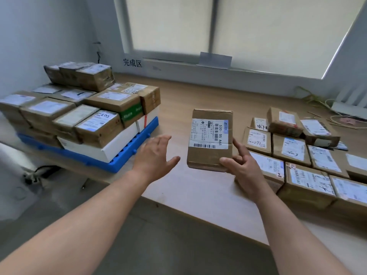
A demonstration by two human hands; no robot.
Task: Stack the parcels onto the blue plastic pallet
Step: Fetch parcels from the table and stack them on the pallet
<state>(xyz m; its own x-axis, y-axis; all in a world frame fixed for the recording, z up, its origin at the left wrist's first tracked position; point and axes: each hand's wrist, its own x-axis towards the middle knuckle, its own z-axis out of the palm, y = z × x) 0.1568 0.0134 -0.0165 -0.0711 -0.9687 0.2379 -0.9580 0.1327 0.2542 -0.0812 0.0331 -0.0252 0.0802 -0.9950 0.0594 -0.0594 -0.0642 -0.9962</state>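
The worktop (198,100) runs under both arms. Left of the left grip (155,157) sits the blue plastic pallet (127,153), its stacked parcels (111,102) packed edge to edge in layers, probably for stability. Right of the right grip (244,169), waiting parcels (297,153) lie label-up in rows. The right grip pinches the held parcel (210,139) at its lower corner, clear of the worktop, label readable. The left grip, spread and empty, hovers just beside it, seemingly to steady it.
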